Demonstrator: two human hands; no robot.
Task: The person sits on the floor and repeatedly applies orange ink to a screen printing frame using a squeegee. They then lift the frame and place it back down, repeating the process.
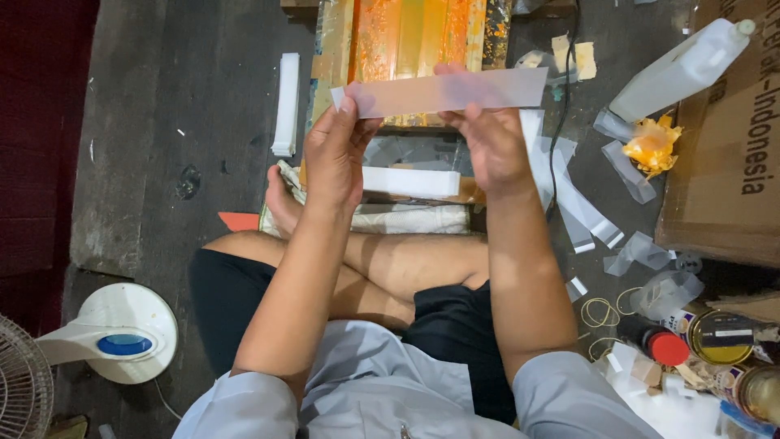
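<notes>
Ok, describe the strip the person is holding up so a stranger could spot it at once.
Start at the orange-stained printing frame lying on the dark floor ahead of the crossed legs. Just in front of it, the left hand and right hand stretch a long translucent strip flat between them. Unlike the curled, discarded clear strips on the floor to the right, it is held taut in the air.

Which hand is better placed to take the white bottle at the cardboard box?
Probably the right hand. It holds the translucent strip on the side nearer the white bottle. The left hand grips the strip's far end and would have to cross over.
</notes>
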